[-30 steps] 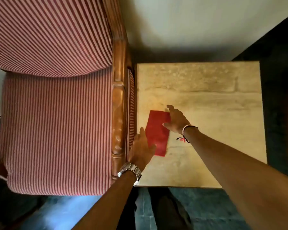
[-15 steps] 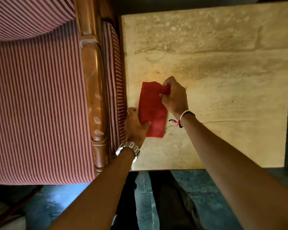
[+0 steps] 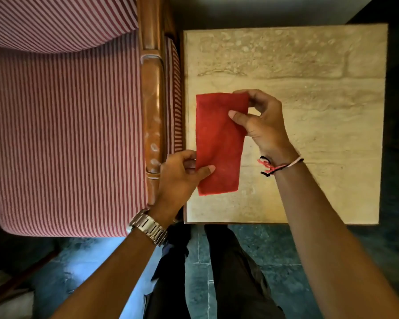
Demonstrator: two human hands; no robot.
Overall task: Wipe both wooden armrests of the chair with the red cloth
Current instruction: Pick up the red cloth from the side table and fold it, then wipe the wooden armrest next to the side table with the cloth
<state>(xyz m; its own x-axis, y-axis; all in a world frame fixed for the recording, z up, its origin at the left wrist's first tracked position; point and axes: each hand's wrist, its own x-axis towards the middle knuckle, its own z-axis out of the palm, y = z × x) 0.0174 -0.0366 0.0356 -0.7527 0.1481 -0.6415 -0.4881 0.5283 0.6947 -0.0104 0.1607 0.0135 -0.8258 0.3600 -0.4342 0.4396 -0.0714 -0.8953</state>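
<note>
Red cloth [image 3: 219, 143] is now lifted clear of the side table [image 3: 320, 180] and held flat between both hands, where half a second ago only its far corner was pinched up and a second ago it lay on the stone top. The left hand [image 3: 177, 178] pinches the near left edge between thumb and fingers, a metal watch [image 3: 149, 226] on that wrist. The right hand [image 3: 263, 120] grips the far right corner the same way, with a thread bracelet [image 3: 276, 165] at the wrist. The pick-up looks finished, then, and the wiping itself has not begun; the cloth seems to be spread or refolded ready for use.

Just left of the left hand runs the nearer wooden armrest [image 3: 152, 111], glossy brown with pale smudges along its top, beside the striped seat cushion [image 3: 62, 139]. The cloth hangs just beside it, not touching. Nothing lies on the armrest to block a stroke, though the narrow gap between chair and table leaves little room for the outer side. The second armrest is out of view on the far side of the seat, so reaching it likely calls for stepping round or leaning across.
</note>
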